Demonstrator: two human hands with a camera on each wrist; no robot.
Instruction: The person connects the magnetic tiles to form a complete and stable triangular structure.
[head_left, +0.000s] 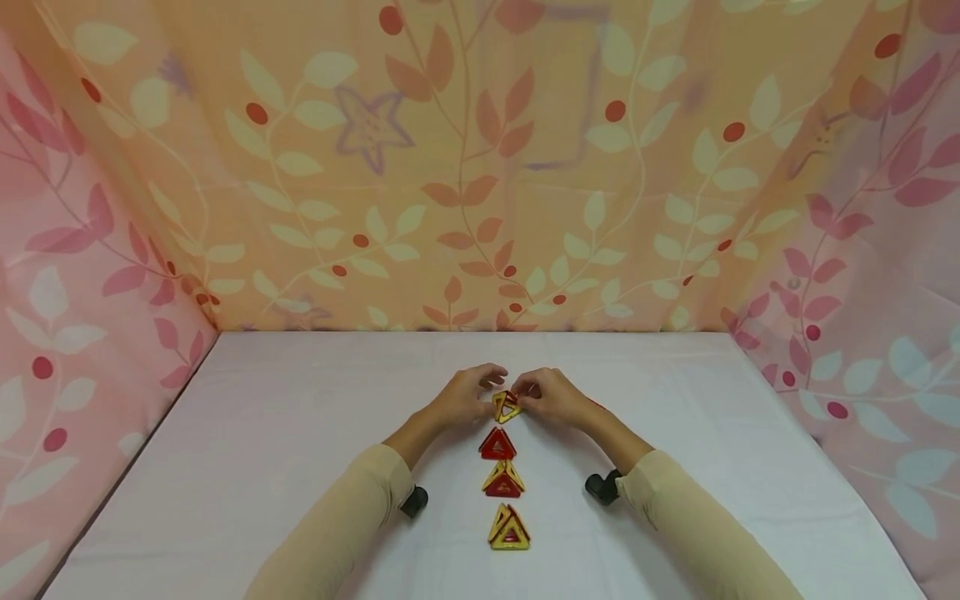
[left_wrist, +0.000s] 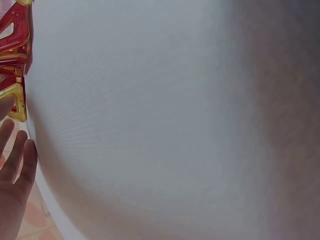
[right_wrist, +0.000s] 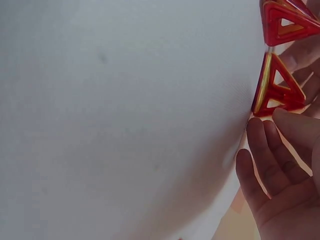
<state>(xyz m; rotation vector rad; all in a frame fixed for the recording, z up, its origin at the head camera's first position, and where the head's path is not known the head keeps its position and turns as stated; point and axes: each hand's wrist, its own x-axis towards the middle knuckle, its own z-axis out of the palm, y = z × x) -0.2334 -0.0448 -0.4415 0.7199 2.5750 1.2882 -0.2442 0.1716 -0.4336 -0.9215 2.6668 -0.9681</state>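
Note:
At the far end of a row of tile pyramids, a small pyramid of red and yellow triangular magnetic tiles (head_left: 506,407) stands between both hands. My left hand (head_left: 468,398) has its thumb against the left side, while its other fingers extend loosely past it, seen in the left wrist view too. From the right, my right hand (head_left: 553,396) pinches the pyramid, thumb on a red tile (right_wrist: 284,80) in the right wrist view; its index finger is mostly hidden. Just nearer stands a red pyramid (head_left: 497,444), followed by a red-and-yellow one (head_left: 503,480).
Closest to me on the white tabletop (head_left: 225,483) stands another yellow-and-red pyramid (head_left: 509,529), apart from the others. A bit of something red (head_left: 597,404) shows behind the right forearm. Patterned cloth (head_left: 465,167) encloses the back and sides. Black wrist devices (head_left: 602,488) jut inward from the sleeves.

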